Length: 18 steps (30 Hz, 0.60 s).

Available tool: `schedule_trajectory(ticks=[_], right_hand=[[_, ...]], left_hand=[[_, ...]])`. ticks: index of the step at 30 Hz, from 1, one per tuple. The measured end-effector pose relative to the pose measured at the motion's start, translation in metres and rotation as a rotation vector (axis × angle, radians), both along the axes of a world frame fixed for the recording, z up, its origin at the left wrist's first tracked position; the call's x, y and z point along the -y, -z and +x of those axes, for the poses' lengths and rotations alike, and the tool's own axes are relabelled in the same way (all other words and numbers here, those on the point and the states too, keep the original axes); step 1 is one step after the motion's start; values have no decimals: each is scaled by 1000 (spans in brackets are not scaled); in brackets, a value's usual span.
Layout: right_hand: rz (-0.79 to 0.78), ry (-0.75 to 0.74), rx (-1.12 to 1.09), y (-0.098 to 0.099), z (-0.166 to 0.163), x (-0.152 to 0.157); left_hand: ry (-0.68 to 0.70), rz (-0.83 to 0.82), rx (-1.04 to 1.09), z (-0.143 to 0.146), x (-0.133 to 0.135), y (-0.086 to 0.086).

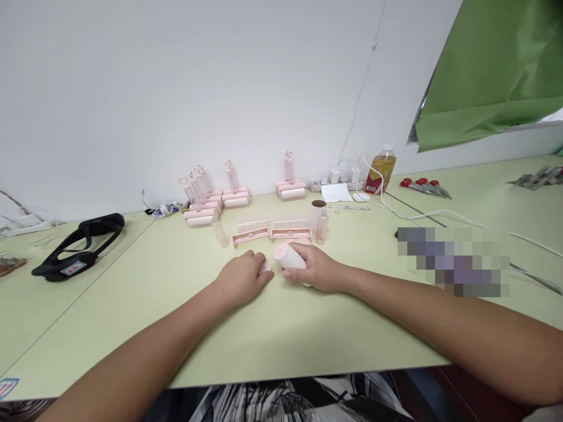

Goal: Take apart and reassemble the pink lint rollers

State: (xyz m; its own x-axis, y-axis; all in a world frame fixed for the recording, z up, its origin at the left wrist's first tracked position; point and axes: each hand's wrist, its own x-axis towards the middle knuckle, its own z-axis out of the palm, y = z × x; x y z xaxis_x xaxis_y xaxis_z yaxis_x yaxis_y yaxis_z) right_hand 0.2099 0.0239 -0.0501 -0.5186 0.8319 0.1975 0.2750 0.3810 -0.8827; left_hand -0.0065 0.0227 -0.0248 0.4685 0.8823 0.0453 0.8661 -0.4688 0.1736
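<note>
My right hand (pixel 323 269) is wrapped around a white lint roller roll (pixel 295 259) with a pink round end, tilted above the table; another pale part lies partly hidden beneath that hand. My left hand (pixel 237 278) rests on the table, fingers curled over a small pale pink piece (pixel 265 267) that is mostly covered. Just beyond the hands lie two pink open trays, a left tray (pixel 250 237) and a right tray (pixel 291 235), with clear covers behind them. A clear tube (pixel 219 233) leans on the left. On the right, another clear tube (pixel 322 228) stands beside an upright white roll (pixel 315 218).
Along the wall stand several pink lint rollers (pixel 236 201) with clear handles. A power strip (pixel 336 184), paper (pixel 336 193), tweezers (pixel 352 207) and a drink bottle (pixel 380 170) are at the back right. White cables (pixel 422 215) run rightward. A black headset (pixel 79 249) lies left.
</note>
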Motion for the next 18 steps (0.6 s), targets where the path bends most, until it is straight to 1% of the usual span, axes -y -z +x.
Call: schedule_trajectory(ticks=[5, 8, 11, 13, 16, 18], right_hand=[[56, 2, -24, 1, 0, -1], [125, 22, -38, 0, -1, -2], [245, 94, -53, -2, -2, -2], [287, 165, -89, -3, -2, -1], [247, 279, -184, -2, -2, -1], [172, 318, -247, -1, -2, -2]], left_hand=[[17, -80, 43, -1, 2, -4], [8, -101, 55, -1, 3, -4], [18, -118, 122, -1, 2, -4], [43, -165, 213, 0, 1, -4], [78, -231, 330, -1, -2, -4], [84, -206, 313, -3, -4, -3]])
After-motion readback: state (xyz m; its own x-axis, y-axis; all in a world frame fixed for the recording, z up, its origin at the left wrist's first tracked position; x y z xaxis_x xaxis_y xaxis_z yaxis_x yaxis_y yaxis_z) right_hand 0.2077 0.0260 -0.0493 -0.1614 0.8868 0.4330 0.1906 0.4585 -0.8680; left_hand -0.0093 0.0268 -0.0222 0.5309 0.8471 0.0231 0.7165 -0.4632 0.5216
